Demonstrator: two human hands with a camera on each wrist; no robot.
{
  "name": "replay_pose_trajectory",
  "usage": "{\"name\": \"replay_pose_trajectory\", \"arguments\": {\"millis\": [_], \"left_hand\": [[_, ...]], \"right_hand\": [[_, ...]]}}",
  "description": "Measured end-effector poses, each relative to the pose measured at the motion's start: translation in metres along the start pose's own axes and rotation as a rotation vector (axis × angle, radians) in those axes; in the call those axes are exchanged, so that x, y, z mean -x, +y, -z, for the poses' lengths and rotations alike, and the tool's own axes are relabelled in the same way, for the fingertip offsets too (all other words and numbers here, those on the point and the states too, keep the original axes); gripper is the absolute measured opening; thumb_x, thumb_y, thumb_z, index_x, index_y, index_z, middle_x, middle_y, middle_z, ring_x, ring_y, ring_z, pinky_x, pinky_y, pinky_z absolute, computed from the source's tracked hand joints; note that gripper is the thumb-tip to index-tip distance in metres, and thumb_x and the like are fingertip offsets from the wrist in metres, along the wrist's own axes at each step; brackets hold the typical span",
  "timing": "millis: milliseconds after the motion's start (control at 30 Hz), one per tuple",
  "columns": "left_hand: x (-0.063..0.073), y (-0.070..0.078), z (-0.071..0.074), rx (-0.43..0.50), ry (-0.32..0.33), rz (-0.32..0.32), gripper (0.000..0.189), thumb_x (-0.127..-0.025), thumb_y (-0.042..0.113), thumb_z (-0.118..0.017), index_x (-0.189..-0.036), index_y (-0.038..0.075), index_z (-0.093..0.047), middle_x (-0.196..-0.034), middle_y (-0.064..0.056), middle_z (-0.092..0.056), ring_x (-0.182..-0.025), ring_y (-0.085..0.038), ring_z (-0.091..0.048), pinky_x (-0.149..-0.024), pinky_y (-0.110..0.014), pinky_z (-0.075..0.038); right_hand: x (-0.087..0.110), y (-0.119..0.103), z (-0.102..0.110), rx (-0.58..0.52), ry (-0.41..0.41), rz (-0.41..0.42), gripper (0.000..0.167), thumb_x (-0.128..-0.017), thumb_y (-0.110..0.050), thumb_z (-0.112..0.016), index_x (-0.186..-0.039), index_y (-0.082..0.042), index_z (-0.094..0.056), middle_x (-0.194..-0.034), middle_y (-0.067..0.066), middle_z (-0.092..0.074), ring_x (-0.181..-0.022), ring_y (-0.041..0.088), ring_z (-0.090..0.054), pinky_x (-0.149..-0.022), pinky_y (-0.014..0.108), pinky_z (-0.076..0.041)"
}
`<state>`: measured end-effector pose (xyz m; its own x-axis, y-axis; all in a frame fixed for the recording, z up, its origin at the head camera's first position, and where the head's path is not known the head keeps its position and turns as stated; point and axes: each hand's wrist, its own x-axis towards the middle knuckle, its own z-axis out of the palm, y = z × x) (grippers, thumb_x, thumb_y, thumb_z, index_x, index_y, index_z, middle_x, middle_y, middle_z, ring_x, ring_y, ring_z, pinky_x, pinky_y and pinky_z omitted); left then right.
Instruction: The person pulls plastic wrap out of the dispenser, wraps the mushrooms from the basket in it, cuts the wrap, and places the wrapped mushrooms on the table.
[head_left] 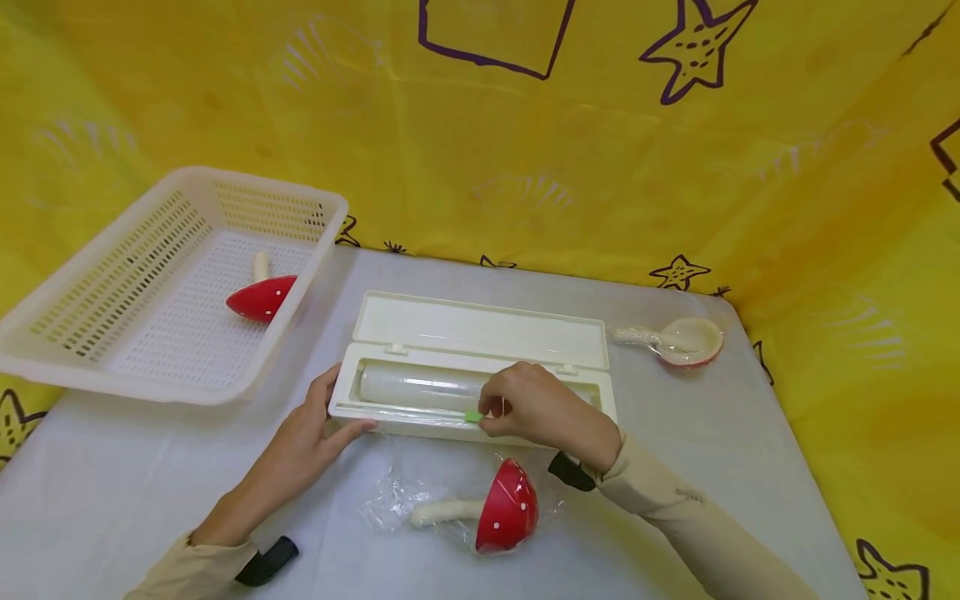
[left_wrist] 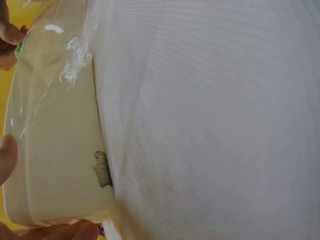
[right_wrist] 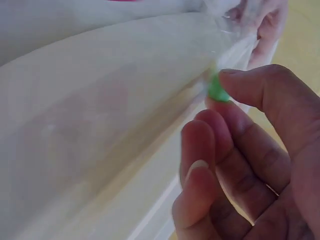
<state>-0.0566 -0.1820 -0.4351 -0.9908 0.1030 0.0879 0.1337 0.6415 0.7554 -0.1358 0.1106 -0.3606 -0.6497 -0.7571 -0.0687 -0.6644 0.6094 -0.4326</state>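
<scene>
A white cling film dispenser [head_left: 431, 428] lies on the table with its lid [head_left: 480, 327] swung back and a film roll [head_left: 420, 385] inside. My left hand [head_left: 296, 446] grips its left end, thumb on the front edge. Between thumb and forefinger, my right hand [head_left: 543, 408] pinches the green slide cutter [right_wrist: 217, 91] on the cutting rail. Clear film [left_wrist: 75, 57] drapes over the box front in the left wrist view. In front of the box lies a red, white-dotted mushroom ladle [head_left: 510, 508] with a cream handle, loose film around it.
At the left stands a white perforated basket [head_left: 187, 387] holding another red mushroom ladle [head_left: 258, 300]. A film-wrapped ladle [head_left: 690, 340] lies bowl up at the back right. A yellow patterned cloth [head_left: 450, 167] hangs behind the table.
</scene>
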Motion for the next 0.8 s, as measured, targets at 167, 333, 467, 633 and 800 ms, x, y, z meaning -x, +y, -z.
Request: {"name": "replay_pose_trajectory", "arguments": {"millis": [167,333,467,633,800], "left_hand": [[0.001,0.000,0.000,-0.007,0.006,-0.009,0.087,-0.087,0.025,-0.077,-0.152,0.005,-0.022,-0.146,-0.017,-0.052,-0.129,-0.031,-0.053,-0.101,-0.044,-0.041],[0.000,-0.001,-0.001,-0.008,0.004,-0.010,0.088,-0.086,0.024,-0.077,-0.152,0.005,-0.022,-0.146,-0.016,-0.051,-0.130,-0.031,-0.052,-0.102,-0.042,-0.040],[0.000,-0.001,-0.002,0.000,-0.007,-0.001,0.088,-0.086,0.024,-0.077,-0.152,0.005,-0.021,-0.147,-0.017,-0.050,-0.131,-0.032,-0.051,-0.102,-0.053,-0.039],[0.000,-0.001,-0.002,-0.008,-0.006,-0.002,0.088,-0.087,0.026,-0.077,-0.152,0.005,-0.021,-0.147,-0.018,-0.050,-0.131,-0.032,-0.051,-0.102,-0.054,-0.039],[0.001,-0.002,-0.002,-0.029,0.013,-0.012,0.087,-0.088,0.027,-0.076,-0.152,0.007,-0.022,-0.144,-0.016,-0.054,-0.128,-0.031,-0.054,-0.101,-0.039,-0.041]], "right_hand": [[0.011,0.007,0.000,-0.004,0.035,-0.010,0.004,-0.083,-0.011,-0.074,-0.080,-0.014,-0.075,-0.068,-0.007,-0.064,-0.064,0.003,-0.053,-0.063,0.018,-0.046],[0.019,0.013,-0.003,-0.001,0.065,-0.012,0.003,-0.084,-0.012,-0.073,-0.082,-0.011,-0.076,-0.070,-0.006,-0.067,-0.065,0.005,-0.056,-0.063,0.017,-0.047],[0.025,0.016,-0.006,-0.002,0.088,-0.013,0.003,-0.084,-0.012,-0.074,-0.082,-0.009,-0.075,-0.072,-0.004,-0.068,-0.066,0.007,-0.058,-0.063,0.017,-0.048],[0.035,0.023,-0.006,0.015,0.116,-0.038,0.004,-0.080,-0.009,-0.074,-0.080,-0.013,-0.074,-0.069,-0.008,-0.064,-0.065,0.005,-0.055,-0.061,0.016,-0.047],[0.047,0.032,-0.006,0.002,0.140,-0.062,0.002,-0.080,-0.011,-0.075,-0.082,-0.012,-0.074,-0.071,-0.008,-0.064,-0.066,0.004,-0.055,-0.062,0.017,-0.047]]}}
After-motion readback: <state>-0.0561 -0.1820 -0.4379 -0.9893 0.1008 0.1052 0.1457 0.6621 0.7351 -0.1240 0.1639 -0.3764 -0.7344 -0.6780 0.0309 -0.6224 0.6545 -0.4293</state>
